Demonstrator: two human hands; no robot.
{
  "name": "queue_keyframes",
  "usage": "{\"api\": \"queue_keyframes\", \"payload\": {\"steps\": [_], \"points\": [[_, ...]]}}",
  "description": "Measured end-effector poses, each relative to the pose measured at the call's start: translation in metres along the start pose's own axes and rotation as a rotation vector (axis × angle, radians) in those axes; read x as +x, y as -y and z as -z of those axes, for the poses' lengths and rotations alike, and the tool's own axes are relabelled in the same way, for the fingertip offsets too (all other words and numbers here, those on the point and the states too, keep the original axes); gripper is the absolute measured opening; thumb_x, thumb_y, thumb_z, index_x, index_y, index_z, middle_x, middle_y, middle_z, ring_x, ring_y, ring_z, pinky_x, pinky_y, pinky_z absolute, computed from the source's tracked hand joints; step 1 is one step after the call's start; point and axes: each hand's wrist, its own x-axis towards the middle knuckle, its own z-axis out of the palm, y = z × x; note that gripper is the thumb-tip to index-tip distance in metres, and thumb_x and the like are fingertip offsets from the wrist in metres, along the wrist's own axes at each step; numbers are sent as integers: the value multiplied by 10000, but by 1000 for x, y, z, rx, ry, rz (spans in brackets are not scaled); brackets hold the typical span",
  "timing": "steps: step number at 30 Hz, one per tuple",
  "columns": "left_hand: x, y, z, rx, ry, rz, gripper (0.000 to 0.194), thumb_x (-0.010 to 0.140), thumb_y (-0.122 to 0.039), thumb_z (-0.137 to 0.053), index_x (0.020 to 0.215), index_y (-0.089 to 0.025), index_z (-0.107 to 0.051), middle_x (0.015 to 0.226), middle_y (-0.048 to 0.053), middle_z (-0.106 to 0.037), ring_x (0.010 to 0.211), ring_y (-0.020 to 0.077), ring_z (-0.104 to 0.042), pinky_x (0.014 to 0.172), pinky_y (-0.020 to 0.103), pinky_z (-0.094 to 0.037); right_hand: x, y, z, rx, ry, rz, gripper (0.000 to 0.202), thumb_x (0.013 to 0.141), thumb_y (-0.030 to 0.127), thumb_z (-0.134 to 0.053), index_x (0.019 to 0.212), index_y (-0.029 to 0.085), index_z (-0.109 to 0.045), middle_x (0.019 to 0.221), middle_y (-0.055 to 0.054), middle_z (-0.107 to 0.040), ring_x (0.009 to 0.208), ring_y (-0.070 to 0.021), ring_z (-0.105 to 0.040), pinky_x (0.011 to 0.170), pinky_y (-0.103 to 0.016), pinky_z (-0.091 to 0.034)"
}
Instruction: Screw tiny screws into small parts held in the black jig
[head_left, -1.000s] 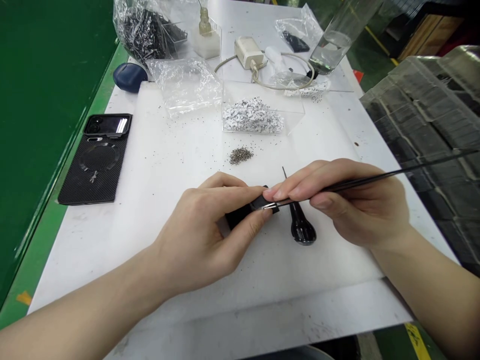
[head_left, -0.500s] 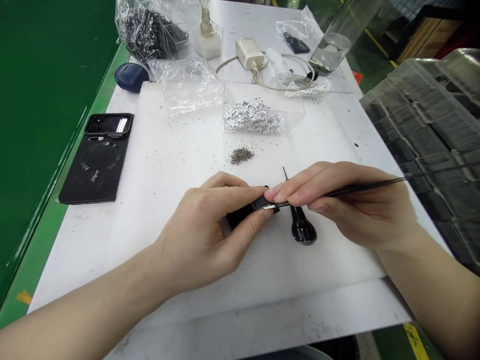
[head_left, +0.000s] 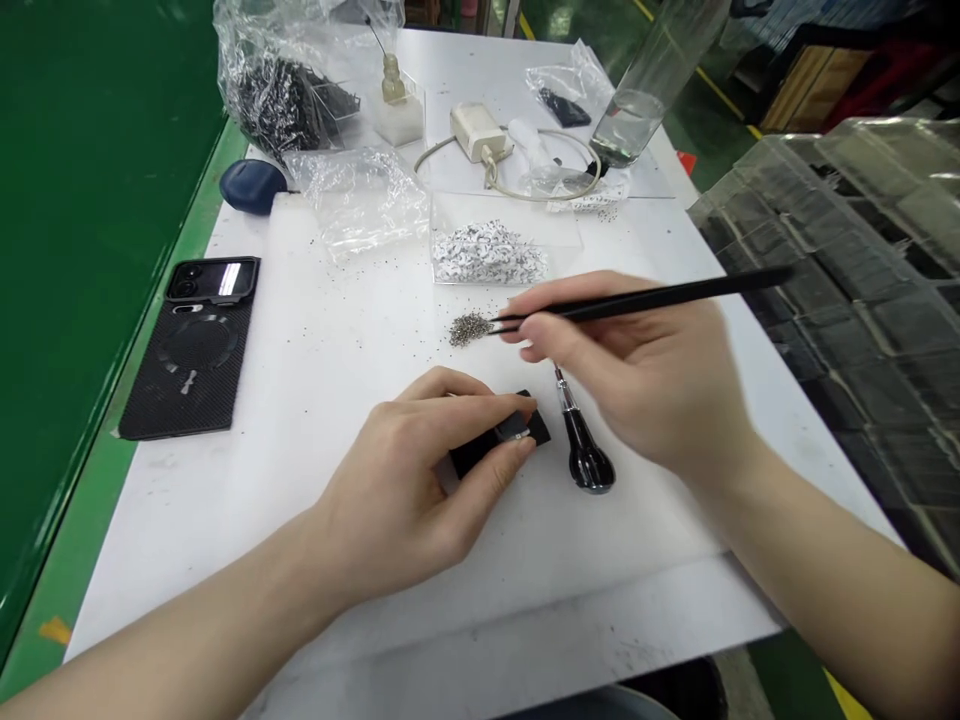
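My left hand (head_left: 427, 470) pinches a small dark part (head_left: 513, 428) between thumb and index finger, over a black block (head_left: 537, 424) on the white mat. Black tweezers (head_left: 645, 301) are held in my right hand (head_left: 645, 370), their tips at the right edge of a pile of tiny metal pieces (head_left: 469, 329). Under my right hand's fingers lies a screwdriver (head_left: 589, 455) with a glossy black handle. Behind the pile is a clear tray (head_left: 562, 232) of small white pieces (head_left: 491, 252).
At the left lies a black phone (head_left: 191, 350), with a blue object (head_left: 253, 186) behind it. Plastic bags (head_left: 367, 205), a white charger (head_left: 478, 132) with its cable and a clear container (head_left: 630, 120) stand at the back. Clear compartment boxes (head_left: 825, 260) fill the right side.
My right hand has moved the tweezers from the dark part in my left hand up and leftward to the metal pile. The dark part remains pinched. The view has shifted slightly.
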Motion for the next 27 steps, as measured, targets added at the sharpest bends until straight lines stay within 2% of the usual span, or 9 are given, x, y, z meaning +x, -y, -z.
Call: {"api": "queue_keyframes", "payload": {"steps": [3,7,14,18,23,27], "points": [[0,-1,0,-26,8,-34,242,988,-163,-659,1201,-143,-772,1096,25,-828,1037,165,-705,912,269,-620,-1,-14,-9,-66,72,-6,92,936,197,-765,1009,227,-812,991,0,-829,890,-166,-798,790,-282,-677],[0,-2,-1,-45,6,-38,231,982,-142,-655,1182,-123,-771,1043,29,-831,1031,170,-694,929,277,-614,-3,-26,-14,-122,83,-50,91,964,219,-729,1009,232,-807,969,0,-833,887,-179,-802,786,-305,-674],[2,-1,-1,-78,5,-56,167,988,-145,-630,1074,-192,-764,907,10,-816,967,194,-728,931,324,-615,-3,-24,-16,-173,96,-31,116,973,202,-715,1031,238,-808,987,3,-834,894,-166,-789,799,-296,-665],[3,-3,0,-58,20,-39,150,993,-134,-617,1046,-174,-751,935,20,-833,981,200,-759,937,338,-630,-3,-25,-16,-187,99,-40,111,976,216,-716,1022,243,-813,989,3,-835,872,-167,-781,817,-313,-664],[3,-3,-1,-57,21,-51,122,985,-135,-644,908,-161,-735,983,27,-840,1011,189,-756,933,306,-626,-2,-26,-14,-204,108,-42,119,984,242,-716,1041,246,-820,996,4,-838,902,-173,-779,872,-332,-653],[3,-3,-2,-58,27,-53,130,989,-133,-639,955,-130,-764,983,43,-837,982,183,-734,927,303,-619,-3,-26,-12,-185,102,-45,120,986,260,-717,1041,246,-824,1000,7,-837,901,-166,-776,872,-325,-649]]}}
